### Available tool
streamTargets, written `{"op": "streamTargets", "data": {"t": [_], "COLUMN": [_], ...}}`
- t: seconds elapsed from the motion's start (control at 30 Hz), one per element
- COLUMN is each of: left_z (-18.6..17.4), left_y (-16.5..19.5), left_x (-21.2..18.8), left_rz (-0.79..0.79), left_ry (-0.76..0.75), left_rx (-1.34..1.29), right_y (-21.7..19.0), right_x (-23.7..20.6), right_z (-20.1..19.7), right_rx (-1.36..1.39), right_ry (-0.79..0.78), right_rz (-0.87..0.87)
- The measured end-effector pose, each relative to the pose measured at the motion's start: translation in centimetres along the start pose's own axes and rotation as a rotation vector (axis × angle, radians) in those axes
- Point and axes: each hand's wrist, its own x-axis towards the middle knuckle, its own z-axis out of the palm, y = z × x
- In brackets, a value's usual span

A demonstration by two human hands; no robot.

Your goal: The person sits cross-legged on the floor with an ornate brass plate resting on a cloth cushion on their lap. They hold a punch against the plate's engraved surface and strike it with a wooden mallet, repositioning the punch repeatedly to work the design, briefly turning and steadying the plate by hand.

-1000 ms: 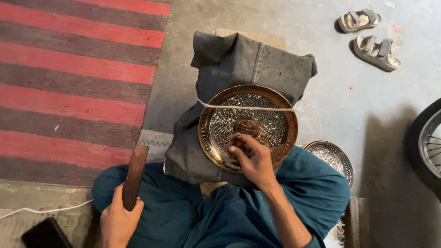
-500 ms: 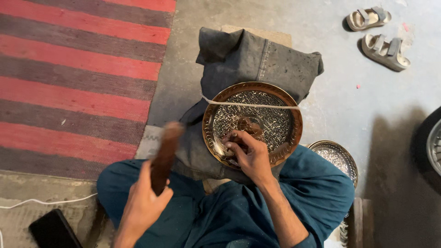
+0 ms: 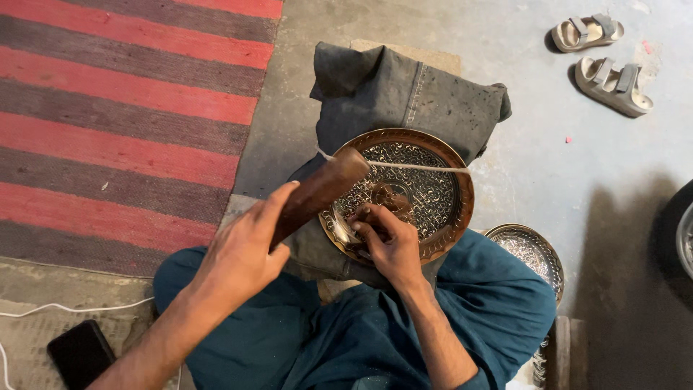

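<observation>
A round engraved metal plate [image 3: 433, 180] lies on a dark grey cloth pad [image 3: 404, 94] in front of my crossed legs in teal trousers. A pale string crosses the plate's upper part. My left hand [image 3: 242, 253] grips a brown wooden mallet [image 3: 317, 191], raised so its head hangs over the plate's left rim. My right hand [image 3: 386, 242] rests on the plate's lower part, fingers pinched on a small tool that is mostly hidden by them.
A second, smaller engraved plate [image 3: 530, 249] lies by my right knee. A red and brown striped rug [image 3: 123, 108] covers the floor at left. Two sandals [image 3: 599, 54] sit at the top right. A dark phone [image 3: 79, 354] and a white cable lie at the bottom left.
My left hand has swung the wooden mallet up from beside my knee to over the plate's left rim. My right hand has stayed on the plate.
</observation>
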Motion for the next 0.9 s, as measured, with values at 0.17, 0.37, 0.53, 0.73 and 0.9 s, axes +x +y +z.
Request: {"op": "streamTargets", "data": {"t": [0.17, 0.37, 0.53, 0.73, 0.9], "left_z": [0.12, 0.03, 0.20, 0.31, 0.41], "left_y": [-0.19, -0.38, -0.54, -0.76, -0.60], "left_x": [-0.13, -0.18, -0.01, 0.17, 0.04], "left_rz": [0.012, 0.005, 0.070, 0.050, 0.093], "left_ry": [-0.032, -0.014, 0.018, 0.039, 0.086], "left_rx": [0.168, 0.144, 0.253, 0.257, 0.420], "right_y": [0.17, 0.19, -0.05, -0.12, -0.10], "right_x": [0.02, 0.05, 0.13, 0.12, 0.21], "right_z": [-0.22, -0.19, -0.29, -0.27, -0.40], "right_rx": [-0.080, -0.047, -0.078, -0.079, -0.095], "right_ry": [-0.006, -0.013, -0.030, -0.006, -0.016], "right_rz": [-0.028, -0.039, -0.009, -0.044, -0.024]}}
